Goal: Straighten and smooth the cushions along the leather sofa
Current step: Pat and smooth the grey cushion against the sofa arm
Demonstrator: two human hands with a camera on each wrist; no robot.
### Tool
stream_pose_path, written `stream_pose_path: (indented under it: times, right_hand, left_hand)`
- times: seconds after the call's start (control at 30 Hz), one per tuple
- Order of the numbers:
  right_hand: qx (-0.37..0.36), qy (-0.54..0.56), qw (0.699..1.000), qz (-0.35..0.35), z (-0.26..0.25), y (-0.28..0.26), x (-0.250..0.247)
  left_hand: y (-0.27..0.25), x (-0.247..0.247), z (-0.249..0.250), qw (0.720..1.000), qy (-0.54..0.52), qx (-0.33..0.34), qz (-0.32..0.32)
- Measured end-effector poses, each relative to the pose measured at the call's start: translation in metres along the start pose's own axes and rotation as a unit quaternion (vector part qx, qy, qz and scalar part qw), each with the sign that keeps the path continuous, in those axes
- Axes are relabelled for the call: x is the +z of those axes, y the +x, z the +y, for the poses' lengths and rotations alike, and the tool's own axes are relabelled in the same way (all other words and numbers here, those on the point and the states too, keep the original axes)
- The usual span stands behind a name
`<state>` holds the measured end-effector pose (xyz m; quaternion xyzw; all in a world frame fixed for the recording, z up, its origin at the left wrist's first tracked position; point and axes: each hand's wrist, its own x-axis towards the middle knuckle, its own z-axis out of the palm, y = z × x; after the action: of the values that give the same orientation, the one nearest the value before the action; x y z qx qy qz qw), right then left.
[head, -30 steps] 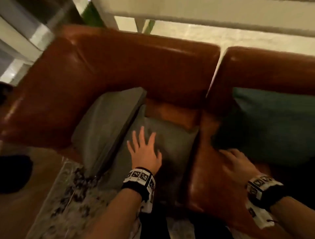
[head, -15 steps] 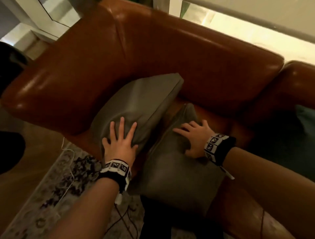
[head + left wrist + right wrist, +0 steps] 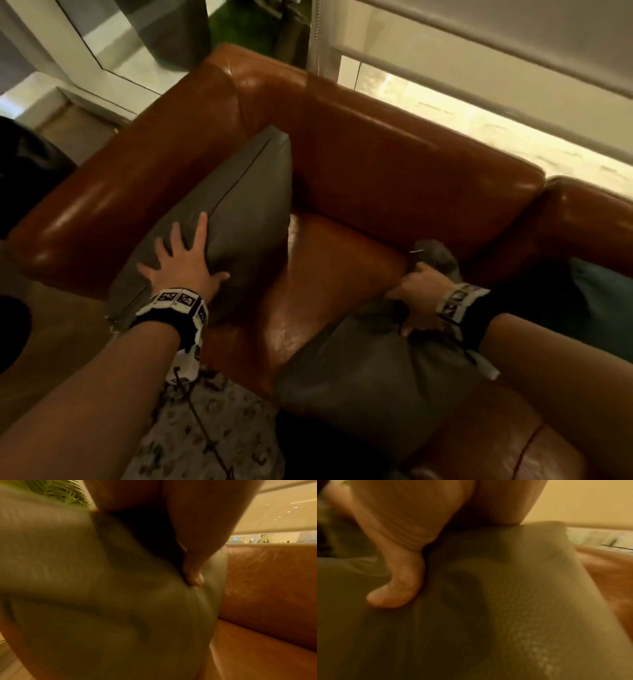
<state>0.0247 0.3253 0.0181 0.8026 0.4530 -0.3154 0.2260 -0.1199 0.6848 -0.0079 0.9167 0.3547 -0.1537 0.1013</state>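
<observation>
One grey cushion [image 3: 236, 212] is propped on edge at the left end of the leather sofa [image 3: 394, 164], against the armrest [image 3: 102, 205]. The left hand [image 3: 185, 263] is laid flat on its lower part, fingers spread wide and straight. A second grey cushion [image 3: 373, 370] lies at the front edge of the seat, its upper corner bunched and gripped by the right hand [image 3: 419, 301], whose fingers are curled out of sight into the fabric. In the blurred right wrist view, only the thumb [image 3: 397, 588] can be made out, apparently pressed into the cloth. A teal cushion [image 3: 603, 308] is cut off by the right border, and the patterned rug [image 3: 205, 428] is partly hidden by the left forearm.
</observation>
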Motion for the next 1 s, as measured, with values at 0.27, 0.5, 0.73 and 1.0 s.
stream_pose_path:
  times: [0.27,0.5,0.73,1.0]
  right_hand:
    - [0.248,0.184,0.948,0.078,0.113,0.004,-0.026]
    - [0.266,0.307,0.902,0.147,0.131,0.065,-0.008]
    - [0.293,0.266,0.894,0.208,0.139,0.054,0.011]
    - [0.146,0.202,0.945,0.213,0.091,0.065,-0.02]
  left_hand:
    - [0.061,-0.064,0.012,0.999,-0.022,-0.036,0.023]
    - [0.059,-0.022,-0.001,0.994,-0.022,-0.103,0.002]
    - [0.069,-0.017,-0.023,0.99,-0.058,-0.121,0.041]
    - [0.05,-0.015,-0.042,0.993,-0.011,-0.114,0.042]
